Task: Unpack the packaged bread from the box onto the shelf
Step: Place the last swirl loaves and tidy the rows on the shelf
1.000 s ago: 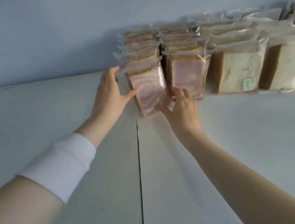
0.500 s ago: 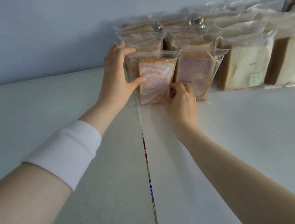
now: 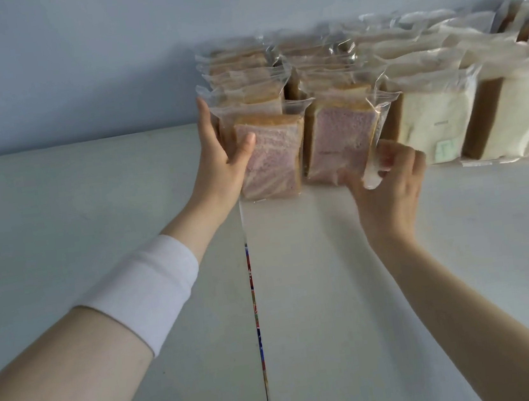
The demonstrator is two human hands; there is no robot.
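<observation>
Two front packs of pink-swirl bread stand side by side on the white shelf (image 3: pixel 334 291), each at the head of a row running back to the wall. My left hand (image 3: pixel 221 159) lies flat against the left side of the left pink bread pack (image 3: pixel 273 159), thumb across its front face. My right hand (image 3: pixel 387 182) pinches the clear wrapper at the lower right corner of the right pink bread pack (image 3: pixel 341 141). The box is out of view.
Rows of white bread packs (image 3: pixel 430 123) stand to the right of the pink ones, reaching the frame's right edge. A blue-grey wall (image 3: pixel 74 73) backs the shelf. A narrow seam (image 3: pixel 255 301) splits the shelf surface in front of the left pack.
My right hand has shifted right, from the gap between the two front packs to the right pack's lower right corner. My left hand stays against the left pack.
</observation>
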